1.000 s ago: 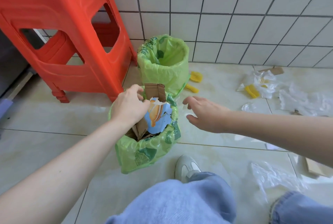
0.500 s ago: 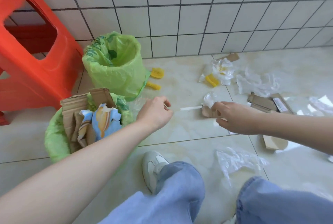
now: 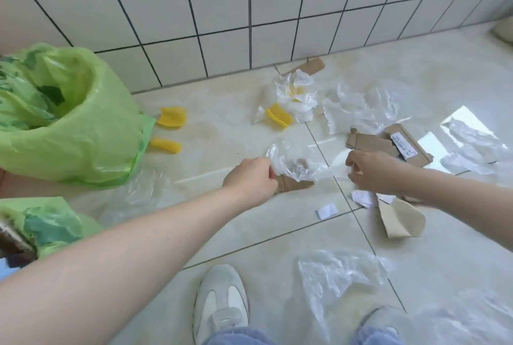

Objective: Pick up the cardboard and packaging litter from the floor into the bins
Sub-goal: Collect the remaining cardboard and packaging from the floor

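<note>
Floor (image 3: 249,233) was pale glossy tile, littered, below a white tiled wall (image 3: 194,11). Far green-bagged bin (image 3: 69,133) stood at left by the wall; near bin (image 3: 50,222) only partly in frame at lower left, cardboard poking from it. Clear plastic sheet (image 3: 338,275) lay on the floor near the grey-white shoe (image 3: 219,303). More crumpled clear film (image 3: 358,108) lay near the wall. Labelled cardboard pieces (image 3: 388,145) lay just beyond the right hand (image 3: 372,172), a folded tan piece (image 3: 399,219) near that wrist. Left hand (image 3: 249,181): grip curled on the crumpled clear wrap (image 3: 294,167) atop a small cardboard scrap (image 3: 291,185), on the floor between both hands. Right hand grip: fingers curled at the wrap's other edge; can't tell if pinching. Yellow scraps (image 3: 170,117) beside the far bin.
</note>
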